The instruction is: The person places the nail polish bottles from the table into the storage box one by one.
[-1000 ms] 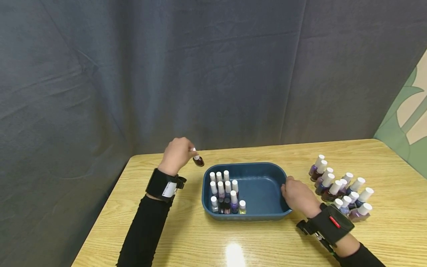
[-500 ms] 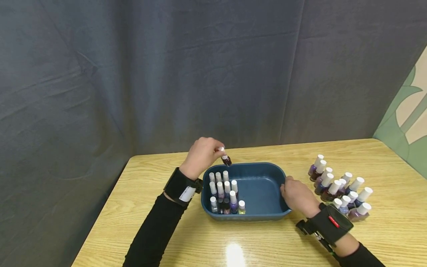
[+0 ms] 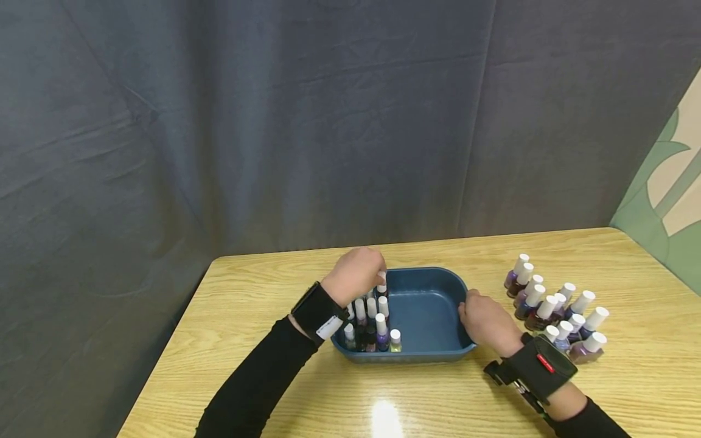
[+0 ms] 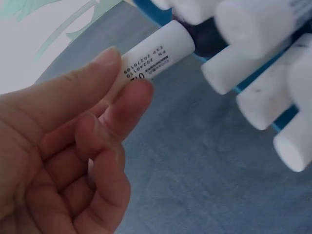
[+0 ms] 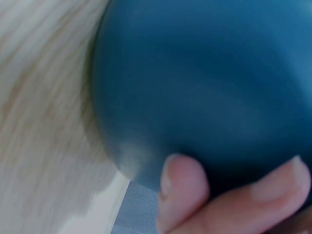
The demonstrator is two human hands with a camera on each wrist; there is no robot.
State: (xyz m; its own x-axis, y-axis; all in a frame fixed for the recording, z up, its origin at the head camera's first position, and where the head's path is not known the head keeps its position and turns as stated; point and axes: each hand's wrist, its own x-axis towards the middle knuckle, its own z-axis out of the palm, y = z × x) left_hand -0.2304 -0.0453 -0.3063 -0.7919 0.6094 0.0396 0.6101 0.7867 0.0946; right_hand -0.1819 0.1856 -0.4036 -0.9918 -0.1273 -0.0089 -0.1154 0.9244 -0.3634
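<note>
Left hand lowers a nail polish bottle into the blue tub while the right hand steadies the tub's end.

Head view: the left hand [image 3: 357, 275] pinches the white cap of a nail polish bottle [image 3: 381, 286] over the far left part of the blue tub [image 3: 432, 301], beside the standing bottles [image 3: 372, 325] already in it; the held bottle looks roughly upright, cap on top, its dark body mostly hidden. The right hand [image 3: 486, 321] grips the tub's right end, and more bottles [image 3: 553, 307] stand grouped on the tabletop [image 3: 416, 395] to the right.
Left wrist view: thumb and fingertips [image 4: 129, 105] clasp the smooth white cylindrical cap [image 4: 156, 53], which bears small black print; its long axis runs diagonally up and right.
Right wrist view: fingertips [image 5: 183, 187] press the tub's blurred blue wall [image 5: 204, 87].
</note>
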